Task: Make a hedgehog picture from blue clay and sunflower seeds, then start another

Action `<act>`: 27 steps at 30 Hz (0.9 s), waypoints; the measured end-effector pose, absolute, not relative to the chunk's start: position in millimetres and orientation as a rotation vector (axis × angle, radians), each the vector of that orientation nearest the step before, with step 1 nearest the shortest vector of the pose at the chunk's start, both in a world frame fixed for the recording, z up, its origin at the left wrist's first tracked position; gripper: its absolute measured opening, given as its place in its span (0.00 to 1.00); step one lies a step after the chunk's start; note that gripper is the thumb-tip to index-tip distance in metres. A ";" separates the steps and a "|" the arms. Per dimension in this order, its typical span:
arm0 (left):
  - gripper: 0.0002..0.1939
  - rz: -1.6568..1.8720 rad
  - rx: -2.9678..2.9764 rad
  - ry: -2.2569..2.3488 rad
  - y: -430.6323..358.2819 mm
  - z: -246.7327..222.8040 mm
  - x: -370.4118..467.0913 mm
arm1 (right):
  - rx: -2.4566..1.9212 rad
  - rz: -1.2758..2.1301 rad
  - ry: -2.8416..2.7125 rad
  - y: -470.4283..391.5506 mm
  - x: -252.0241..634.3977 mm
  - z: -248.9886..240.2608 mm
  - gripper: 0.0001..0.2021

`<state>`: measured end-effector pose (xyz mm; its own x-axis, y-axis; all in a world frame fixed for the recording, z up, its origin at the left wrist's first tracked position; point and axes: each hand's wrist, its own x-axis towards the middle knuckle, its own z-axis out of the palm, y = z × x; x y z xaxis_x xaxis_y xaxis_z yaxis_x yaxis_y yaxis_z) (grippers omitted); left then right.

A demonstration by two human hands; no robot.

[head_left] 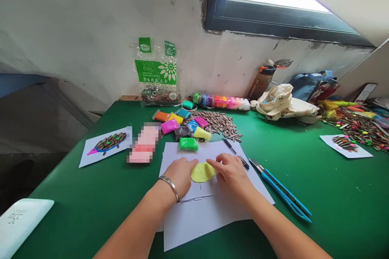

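Observation:
A flat yellow oval of modelling clay [201, 174] lies on white paper [194, 226] in front of me, with short pen lines below it. My left hand [180, 174], a silver bangle at its wrist, rests at the oval's left edge with a finger stretched to its upper rim. From the other side, my right hand [232, 173] reaches a stretched index finger onto the upper right edge; its other fingers are bent. Neither hand grips anything that I can see. Just beyond the paper's top lies a green clay packet [188, 144].
Behind are clay packets [170, 126], a heap of sunflower seeds [223, 123] and a seed bag [156, 73]. A blue-handled cutter [285, 190] and pens [229, 145] lie right. A seed hedgehog picture [111, 142] is left; a white device [24, 222] sits near the left edge.

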<state>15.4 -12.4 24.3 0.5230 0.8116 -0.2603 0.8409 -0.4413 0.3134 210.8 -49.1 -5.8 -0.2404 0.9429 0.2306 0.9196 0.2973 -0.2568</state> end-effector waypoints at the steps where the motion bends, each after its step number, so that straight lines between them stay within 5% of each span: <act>1: 0.24 -0.095 2.363 1.355 -12.5 24.3 15.0 | -1.664 0.043 -2.246 -48.9 209.1 -5.4 0.26; 13: 0.23 -0.065 2.346 1.326 -10.0 24.6 14.1 | -1.612 -0.019 -2.491 -41.6 197.1 6.1 0.16; 27: 0.18 -0.030 2.248 1.323 2.3 27.6 6.0 | -1.654 0.195 -2.468 -43.6 182.0 18.0 0.17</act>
<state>6.0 2.3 27.6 0.5209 0.8076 -0.2764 0.8195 -0.3825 0.4268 182.0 -43.6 18.0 -0.3734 0.9255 0.0637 0.9040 0.3785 -0.1990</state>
